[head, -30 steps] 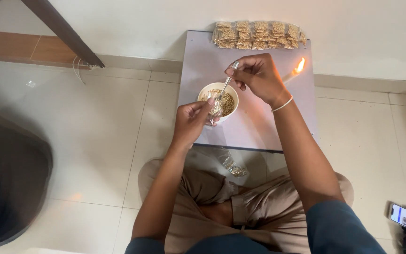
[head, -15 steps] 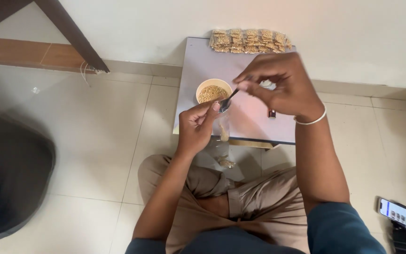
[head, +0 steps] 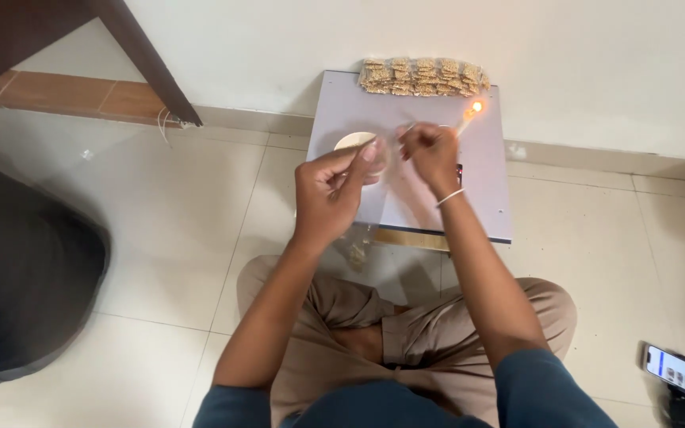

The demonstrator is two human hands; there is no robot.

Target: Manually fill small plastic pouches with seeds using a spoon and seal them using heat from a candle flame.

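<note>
Two crossed legs in tan trousers (head: 438, 333) lie nearest to me, on the pale tiled floor (head: 160, 238), with a phone (head: 679, 372) lying on the tiles off to my right. Beyond my knees, both hands are raised over a low grey board (head: 485, 198). My left hand (head: 334, 190) is curled narrow, thumb and fingertips pinched together on something small that I cannot make out, and it hides part of a small white bowl (head: 352, 141) standing on the board. My right hand (head: 430, 154), with a thin bangle (head: 451, 196) at the wrist, is also closed tight, pinching a thin stick or spoon handle; I cannot tell which. Just past that hand burns a small flame (head: 476, 107). Farthest off, along the board's far edge against the white wall (head: 596, 63), lies a row of small clear packets (head: 422, 76) of yellowish grain.
</note>
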